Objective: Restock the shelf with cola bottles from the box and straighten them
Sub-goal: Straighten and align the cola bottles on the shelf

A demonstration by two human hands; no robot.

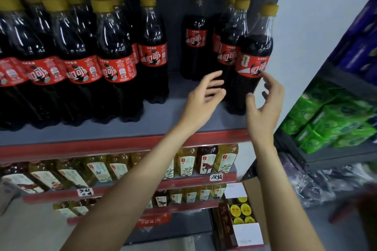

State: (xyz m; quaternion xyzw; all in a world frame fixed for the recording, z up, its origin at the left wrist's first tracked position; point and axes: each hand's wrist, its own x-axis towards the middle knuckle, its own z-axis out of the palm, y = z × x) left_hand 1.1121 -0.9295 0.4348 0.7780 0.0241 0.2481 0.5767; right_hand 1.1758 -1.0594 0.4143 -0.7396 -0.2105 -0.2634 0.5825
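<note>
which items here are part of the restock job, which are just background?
Job:
- cola bottles on top shelf
- front right bottle, both hands by it
- left hand, right hand, both open
- box on floor

Background:
- tea bottles
- green packs

Cola bottles [252,61] upright on shelf [122,134], yellow caps.

A shop; shelves [122,144] stocked with rows of cola bottles [114,57], tea bottles [185,161] below, handwritten price tags [216,177].
</note>
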